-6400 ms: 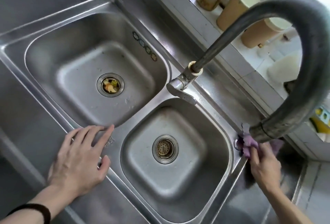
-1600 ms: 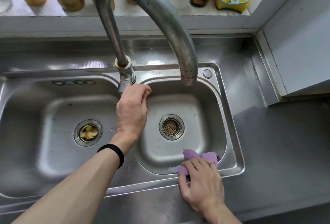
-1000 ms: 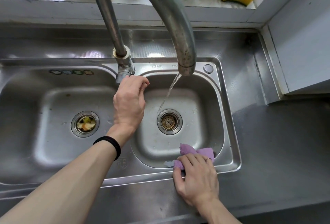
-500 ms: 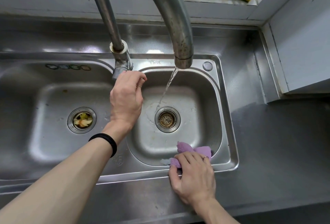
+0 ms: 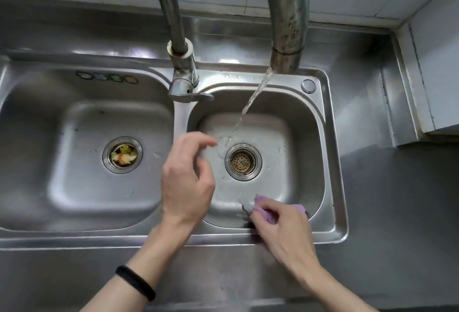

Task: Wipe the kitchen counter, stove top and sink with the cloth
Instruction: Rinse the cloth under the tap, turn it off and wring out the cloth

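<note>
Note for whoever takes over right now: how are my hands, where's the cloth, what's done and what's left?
Left hand: free, fingers loosely curled, above the right basin at its left edge.
Right hand: grip on the purple cloth at that basin's near wall.
Tap on, water running into the right basin.
Food scraps lie in the left basin.
Done: tap opened.
Left: wet the cloth, wipe both basins and counter; stove top not in view.
</note>
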